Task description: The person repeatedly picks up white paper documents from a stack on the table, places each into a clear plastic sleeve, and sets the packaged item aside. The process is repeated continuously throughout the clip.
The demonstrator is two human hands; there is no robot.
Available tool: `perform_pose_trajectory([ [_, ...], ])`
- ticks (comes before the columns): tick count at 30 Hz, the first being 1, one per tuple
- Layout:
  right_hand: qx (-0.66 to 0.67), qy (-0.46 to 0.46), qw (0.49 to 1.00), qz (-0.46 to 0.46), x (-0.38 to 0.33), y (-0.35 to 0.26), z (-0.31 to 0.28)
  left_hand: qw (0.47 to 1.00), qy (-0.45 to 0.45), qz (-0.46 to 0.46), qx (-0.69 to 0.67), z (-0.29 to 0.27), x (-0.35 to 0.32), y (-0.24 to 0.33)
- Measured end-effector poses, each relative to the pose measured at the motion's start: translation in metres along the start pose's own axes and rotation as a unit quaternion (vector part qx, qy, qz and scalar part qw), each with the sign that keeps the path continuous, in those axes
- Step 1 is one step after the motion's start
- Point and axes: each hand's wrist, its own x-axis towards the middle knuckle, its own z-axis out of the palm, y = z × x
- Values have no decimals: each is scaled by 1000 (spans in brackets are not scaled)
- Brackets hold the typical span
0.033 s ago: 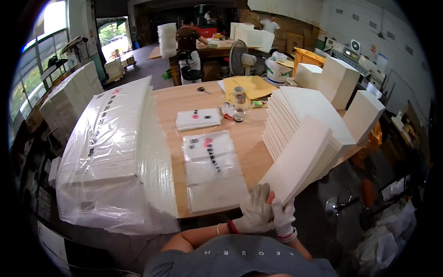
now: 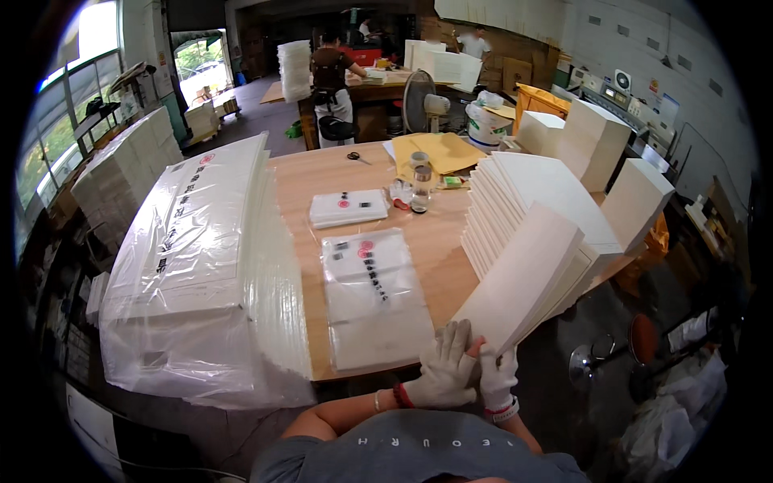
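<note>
A long, narrow bundle of white paper sheets slants from the near edge of the table up against a taller fanned stack of white paper. My right hand, in a white glove, grips the bundle's near end. Close beside it, my left hand, gloved too, lies with fingers stretched out at the bundle's near left corner. A bare fingertip shows between the two hands. To the left, a pile of printed clear plastic bags rests flat, with a smaller packed white packet beyond it.
A tall pile of plastic-wrapped white packages fills the table's left side. Scissors, a glass jar and yellow envelopes lie farther back. White paper blocks stand at right. A person works at another table beyond a fan.
The fingers of my left hand have parted slightly. Both hands stay at the near end of the paper bundle, and the whole view has shifted a little.
</note>
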Motion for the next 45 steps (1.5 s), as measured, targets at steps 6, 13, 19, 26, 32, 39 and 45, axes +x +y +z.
perform_pose_trajectory([
  [6,62,-35,996,47,13,14,-27,951,56,-196,233,-45,-3,-101],
  [13,-140,-185,956,-180,7,36,-63,762,-19,-346,-547,-29,3,-158],
  [19,-303,-373,877,-13,5,34,-31,858,45,-314,-404,11,16,-226],
  [26,-313,-416,846,113,49,98,42,988,-50,-74,-129,121,-13,-155],
  [32,-343,-197,918,3,56,179,123,978,-158,-131,35,97,-71,-191],
  [39,-415,-391,816,91,92,216,134,936,151,-318,-19,74,-137,-247],
  [45,-423,-537,727,56,52,212,98,844,208,-470,-156,50,-159,-215],
])
